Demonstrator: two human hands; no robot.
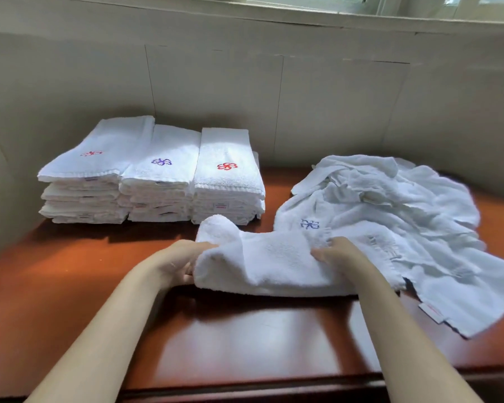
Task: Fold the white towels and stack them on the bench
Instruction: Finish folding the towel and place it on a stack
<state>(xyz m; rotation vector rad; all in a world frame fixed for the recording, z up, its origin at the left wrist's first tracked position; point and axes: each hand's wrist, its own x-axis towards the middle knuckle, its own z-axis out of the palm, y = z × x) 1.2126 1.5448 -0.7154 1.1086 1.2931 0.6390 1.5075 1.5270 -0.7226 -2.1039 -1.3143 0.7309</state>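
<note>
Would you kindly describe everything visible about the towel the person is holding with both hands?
The held towel is white terry cloth, folded into a thick, soft band lying across the reddish wooden bench. The left hand grips its left end, the right hand its right. Its far left corner bulges upward. Its right end meets the unfolded pile.

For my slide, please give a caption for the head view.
Both hands, left hand and right hand, grip a half-folded towel between three stacks and an unfolded pile.
</note>
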